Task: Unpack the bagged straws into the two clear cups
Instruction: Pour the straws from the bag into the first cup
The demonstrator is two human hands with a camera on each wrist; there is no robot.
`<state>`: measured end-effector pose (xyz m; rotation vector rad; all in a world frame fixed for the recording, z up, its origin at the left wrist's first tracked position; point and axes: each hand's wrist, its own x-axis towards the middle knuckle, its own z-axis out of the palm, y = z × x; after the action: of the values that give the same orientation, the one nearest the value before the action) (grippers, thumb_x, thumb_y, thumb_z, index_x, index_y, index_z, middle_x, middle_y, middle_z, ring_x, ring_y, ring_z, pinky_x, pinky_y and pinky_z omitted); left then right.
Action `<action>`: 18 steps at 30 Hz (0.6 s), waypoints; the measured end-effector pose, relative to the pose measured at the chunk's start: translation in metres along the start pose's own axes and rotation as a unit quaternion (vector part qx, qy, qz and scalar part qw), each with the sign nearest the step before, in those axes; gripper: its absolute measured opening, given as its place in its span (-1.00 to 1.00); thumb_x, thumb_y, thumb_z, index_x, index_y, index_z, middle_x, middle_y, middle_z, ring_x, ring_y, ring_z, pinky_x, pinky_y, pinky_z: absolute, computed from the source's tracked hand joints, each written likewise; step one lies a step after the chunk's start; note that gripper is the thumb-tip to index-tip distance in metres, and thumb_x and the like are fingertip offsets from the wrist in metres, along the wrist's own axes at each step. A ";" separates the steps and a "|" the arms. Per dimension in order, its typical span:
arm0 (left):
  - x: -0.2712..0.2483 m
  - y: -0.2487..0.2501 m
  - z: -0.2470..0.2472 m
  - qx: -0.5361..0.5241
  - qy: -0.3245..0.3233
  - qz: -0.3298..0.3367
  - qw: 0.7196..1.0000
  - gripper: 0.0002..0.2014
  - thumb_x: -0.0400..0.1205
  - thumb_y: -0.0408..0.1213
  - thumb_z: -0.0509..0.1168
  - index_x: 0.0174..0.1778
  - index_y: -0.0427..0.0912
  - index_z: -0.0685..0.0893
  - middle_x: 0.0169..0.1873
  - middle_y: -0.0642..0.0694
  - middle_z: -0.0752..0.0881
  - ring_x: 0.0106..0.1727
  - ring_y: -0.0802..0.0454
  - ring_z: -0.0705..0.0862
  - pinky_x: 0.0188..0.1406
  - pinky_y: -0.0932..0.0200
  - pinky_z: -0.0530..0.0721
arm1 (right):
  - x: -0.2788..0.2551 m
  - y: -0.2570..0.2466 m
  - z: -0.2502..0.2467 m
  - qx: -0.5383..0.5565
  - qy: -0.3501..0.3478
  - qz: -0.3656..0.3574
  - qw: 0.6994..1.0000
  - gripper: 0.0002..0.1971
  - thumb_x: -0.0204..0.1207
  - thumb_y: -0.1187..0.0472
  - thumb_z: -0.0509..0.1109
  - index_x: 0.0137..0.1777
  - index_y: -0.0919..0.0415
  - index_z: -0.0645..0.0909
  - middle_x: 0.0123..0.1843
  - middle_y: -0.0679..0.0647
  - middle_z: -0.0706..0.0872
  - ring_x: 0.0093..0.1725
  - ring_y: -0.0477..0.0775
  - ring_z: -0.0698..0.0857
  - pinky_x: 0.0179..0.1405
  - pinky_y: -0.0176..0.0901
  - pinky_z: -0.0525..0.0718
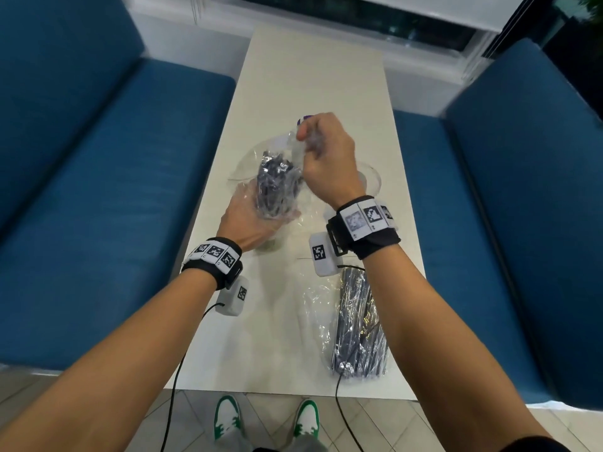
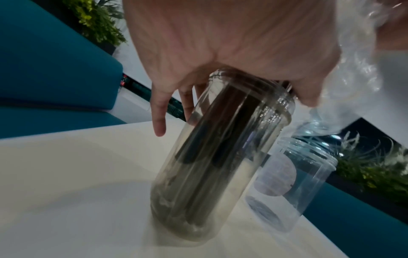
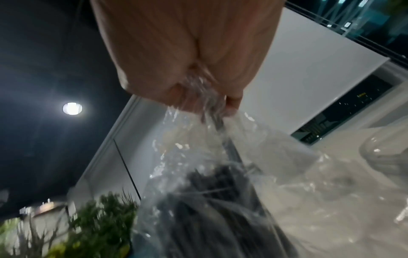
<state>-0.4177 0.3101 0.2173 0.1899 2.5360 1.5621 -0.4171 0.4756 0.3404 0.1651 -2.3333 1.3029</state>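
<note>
Right hand (image 1: 326,158) clenches the clear bag (image 3: 220,165) top, left hand (image 2: 232,43) grips the tilted left cup (image 2: 220,157) holding dark straws (image 2: 220,131); pull bag straight up, keep cup steady on table (image 1: 313,76).

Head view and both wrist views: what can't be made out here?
- Head view: the left hand and crinkled clear plastic bag hide the clear cup of dark straws.
- Left wrist view: the palm covers that cup's mouth.
- Right wrist view: motion blur smears the straw tips; the right hand hides its own fingertips.
</note>
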 end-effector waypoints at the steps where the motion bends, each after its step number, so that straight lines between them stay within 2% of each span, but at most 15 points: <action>1: 0.001 -0.001 0.000 0.003 -0.008 0.012 1.000 -0.04 0.19 0.52 0.69 0.47 0.28 0.55 0.33 0.11 0.74 0.28 0.05 0.83 0.33 -0.14 0.84 | -0.005 0.003 0.004 -0.017 -0.034 0.007 0.999 -0.54 0.35 0.65 0.19 -0.05 0.02 0.53 0.05 0.24 0.69 -0.04 0.06 0.66 -0.12 -0.26 0.63; 3: 0.002 0.000 -0.002 0.025 -0.010 0.028 0.999 -0.10 0.20 0.50 0.69 0.42 0.32 0.56 0.31 0.11 0.76 0.25 0.02 0.84 0.28 -0.18 0.86 | -0.014 0.009 0.011 -0.047 -0.088 0.020 0.995 -0.58 0.39 0.66 0.22 0.00 0.13 0.60 0.11 0.25 0.67 -0.02 0.06 0.65 -0.11 -0.29 0.59; 5: 0.001 0.002 -0.002 0.047 0.004 0.027 0.999 -0.16 0.22 0.47 0.68 0.37 0.32 0.54 0.24 0.14 0.74 0.20 0.00 0.83 0.25 -0.21 0.86 | -0.021 0.015 0.016 -0.068 -0.136 0.031 0.988 -0.61 0.44 0.64 0.22 0.12 0.26 0.64 0.18 0.28 0.67 0.04 0.15 0.71 0.02 -0.13 0.66; 7: -0.001 0.005 -0.003 0.062 0.018 0.018 0.998 -0.21 0.25 0.45 0.64 0.34 0.32 0.51 0.24 0.11 0.71 0.21 -0.05 0.81 0.29 -0.26 0.83 | -0.022 0.016 0.015 -0.079 -0.167 0.035 0.982 -0.57 0.47 0.64 0.21 0.23 0.27 0.62 0.26 0.27 0.67 0.11 0.17 0.78 0.13 0.01 0.73; 8: -0.001 0.004 -0.002 0.066 0.026 0.015 0.997 -0.22 0.26 0.47 0.62 0.32 0.33 0.49 0.27 0.08 0.71 0.23 -0.08 0.79 0.33 -0.28 0.80 | -0.019 0.014 0.013 -0.089 -0.179 0.037 0.979 -0.55 0.50 0.64 0.23 0.28 0.24 0.61 0.29 0.25 0.68 0.14 0.15 0.80 0.16 0.02 0.74; 10: 0.000 0.001 -0.003 0.060 0.027 0.017 0.998 -0.27 0.28 0.48 0.60 0.25 0.33 0.47 0.28 0.04 0.73 0.24 -0.12 0.79 0.35 -0.29 0.78 | -0.012 0.012 0.004 -0.115 -0.191 0.047 0.974 -0.53 0.57 0.60 0.26 0.40 0.20 0.56 0.35 0.19 0.69 0.16 0.11 0.75 0.13 -0.17 0.65; 12: 0.002 -0.002 -0.004 0.039 0.022 0.010 0.999 -0.28 0.29 0.46 0.61 0.26 0.28 0.53 0.23 0.05 0.76 0.21 -0.11 0.80 0.33 -0.25 0.80 | -0.007 0.012 -0.005 -0.125 -0.180 0.048 0.975 -0.51 0.62 0.56 0.30 0.50 0.22 0.49 0.37 0.16 0.67 0.04 -0.03 0.65 -0.04 -0.49 0.51; 14: 0.003 -0.005 -0.005 0.026 0.022 -0.003 0.999 -0.24 0.29 0.50 0.60 0.31 0.26 0.58 0.24 0.08 0.78 0.21 -0.07 0.81 0.33 -0.20 0.80 | -0.006 0.011 -0.007 -0.113 -0.125 0.025 0.985 -0.54 0.60 0.56 0.37 0.47 0.26 0.55 0.35 0.18 0.65 0.00 -0.15 0.61 0.01 -0.63 0.53; 16: 0.005 -0.007 -0.005 0.011 0.007 0.002 1.000 -0.25 0.28 0.54 0.61 0.30 0.29 0.65 0.21 0.12 0.81 0.20 -0.01 0.84 0.31 -0.20 0.83 | -0.011 0.013 -0.003 -0.116 -0.056 0.002 0.992 -0.62 0.53 0.58 0.46 0.31 0.32 0.72 0.26 0.21 0.57 0.07 -0.02 0.58 0.08 -0.72 0.50; 17: 0.006 -0.005 -0.006 -0.001 -0.012 0.017 1.000 -0.31 0.31 0.47 0.65 0.28 0.26 0.70 0.18 0.13 0.85 0.18 0.01 0.86 0.29 -0.22 0.84 | -0.013 0.014 0.001 -0.120 -0.031 0.008 0.992 -0.67 0.49 0.59 0.51 0.22 0.34 0.77 0.20 0.20 0.54 0.06 0.04 0.59 0.04 -0.75 0.47; 18: 0.005 -0.003 -0.007 -0.015 -0.033 0.038 0.999 -0.39 0.36 0.34 0.69 0.26 0.20 0.76 0.14 0.11 0.88 0.16 0.02 0.88 0.29 -0.25 0.85 | -0.015 0.016 0.005 -0.127 -0.019 0.017 0.992 -0.70 0.45 0.55 0.56 0.15 0.33 0.81 0.14 0.18 0.56 0.02 0.09 0.63 0.01 -0.71 0.50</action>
<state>-0.4240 0.3037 0.2170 0.3313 2.4818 1.5914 -0.4108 0.4783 0.3196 0.0676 -2.5187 1.0121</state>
